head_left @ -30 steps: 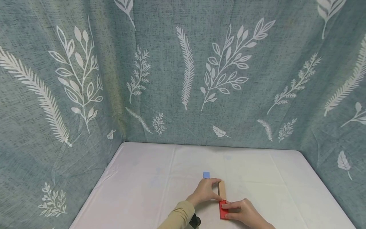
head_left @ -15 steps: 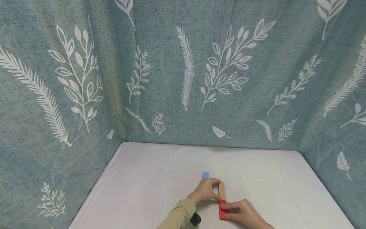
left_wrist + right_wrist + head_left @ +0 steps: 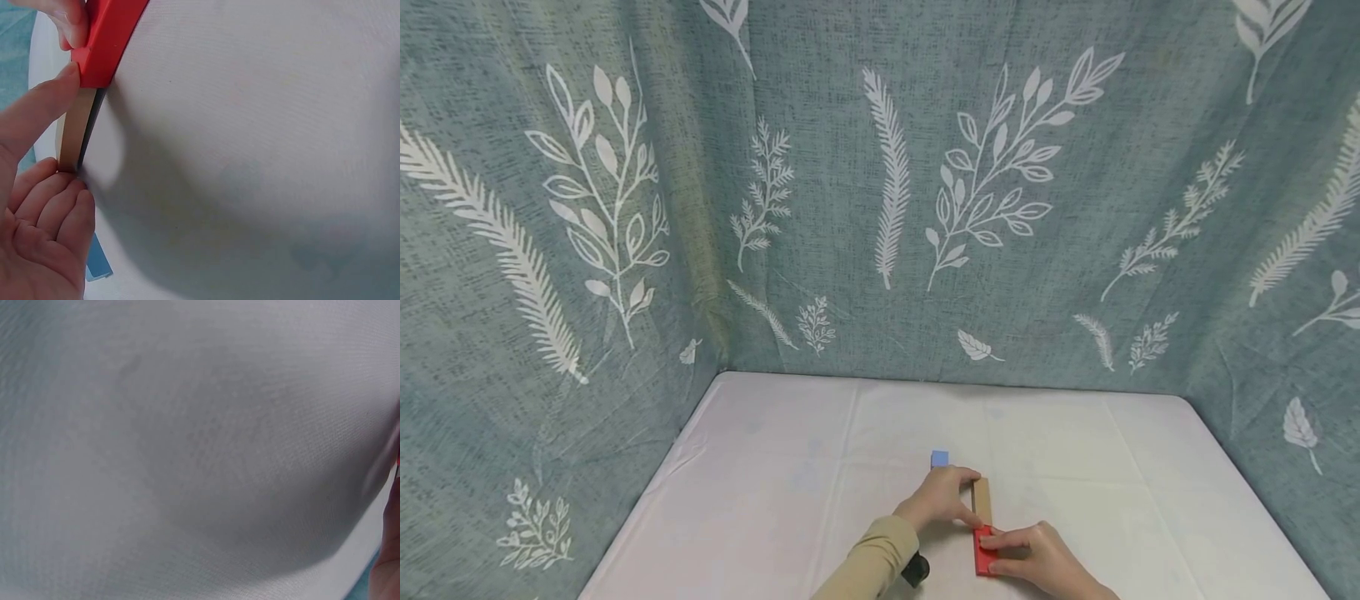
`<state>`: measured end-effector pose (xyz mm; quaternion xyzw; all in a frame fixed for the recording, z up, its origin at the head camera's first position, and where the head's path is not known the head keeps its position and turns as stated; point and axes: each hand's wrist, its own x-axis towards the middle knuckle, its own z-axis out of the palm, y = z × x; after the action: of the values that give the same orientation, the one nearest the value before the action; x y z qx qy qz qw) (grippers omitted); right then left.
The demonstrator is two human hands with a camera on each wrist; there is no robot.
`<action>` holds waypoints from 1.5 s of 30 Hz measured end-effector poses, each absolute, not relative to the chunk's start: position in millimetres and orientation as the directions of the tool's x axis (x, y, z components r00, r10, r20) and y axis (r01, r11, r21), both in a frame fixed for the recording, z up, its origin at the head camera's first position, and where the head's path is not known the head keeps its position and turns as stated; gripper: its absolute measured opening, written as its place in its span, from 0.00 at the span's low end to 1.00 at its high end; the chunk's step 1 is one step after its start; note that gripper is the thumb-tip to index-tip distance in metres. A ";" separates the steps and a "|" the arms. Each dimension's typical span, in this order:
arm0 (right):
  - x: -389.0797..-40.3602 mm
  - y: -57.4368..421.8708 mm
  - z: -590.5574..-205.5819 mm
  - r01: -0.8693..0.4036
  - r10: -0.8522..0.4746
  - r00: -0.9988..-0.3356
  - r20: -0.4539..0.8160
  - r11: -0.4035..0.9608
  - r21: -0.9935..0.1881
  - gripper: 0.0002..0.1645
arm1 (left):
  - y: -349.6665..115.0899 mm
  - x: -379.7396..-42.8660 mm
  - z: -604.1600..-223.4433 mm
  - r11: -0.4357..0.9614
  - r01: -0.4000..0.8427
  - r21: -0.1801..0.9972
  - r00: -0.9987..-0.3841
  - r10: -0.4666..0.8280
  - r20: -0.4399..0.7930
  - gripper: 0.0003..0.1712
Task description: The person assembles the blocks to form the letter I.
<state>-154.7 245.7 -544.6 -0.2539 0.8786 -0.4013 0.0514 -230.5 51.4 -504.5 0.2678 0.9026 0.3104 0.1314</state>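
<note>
Near the front of the table, a tan bar (image 3: 982, 500) with a dark side lies end to end with a red block (image 3: 981, 563). My left hand (image 3: 934, 500) grips the bar lengthwise: fingers at its far end, thumb at the seam where it meets the red block. In the left wrist view the thumb touches the red block's edge, and the curled fingers meet the tan bar's (image 3: 74, 134) end. My right hand (image 3: 1037, 552) pinches the red block between thumb and fingers, partly covering it. The right wrist view catches only a sliver of that hand (image 3: 387, 550).
A small blue block (image 3: 939, 457) lies just beyond my left hand. White cloth covers the table (image 3: 790, 467). A blue-green curtain (image 3: 880, 208) with white leaf prints stands behind and at both sides. A black device (image 3: 916, 570) sits at my left wrist.
</note>
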 end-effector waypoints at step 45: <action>-156.0 243.8 -540.2 -0.331 -0.458 -0.886 0.070 0.519 -0.788 0.20 | 69.4 -227.2 -493.0 0.802 0.335 0.495 -0.873 0.461 -0.157 0.36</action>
<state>-156.0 243.8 -540.2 -0.2272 0.8684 -0.4346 0.0733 -227.2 69.4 -493.0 0.2119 0.9393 0.2328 0.1361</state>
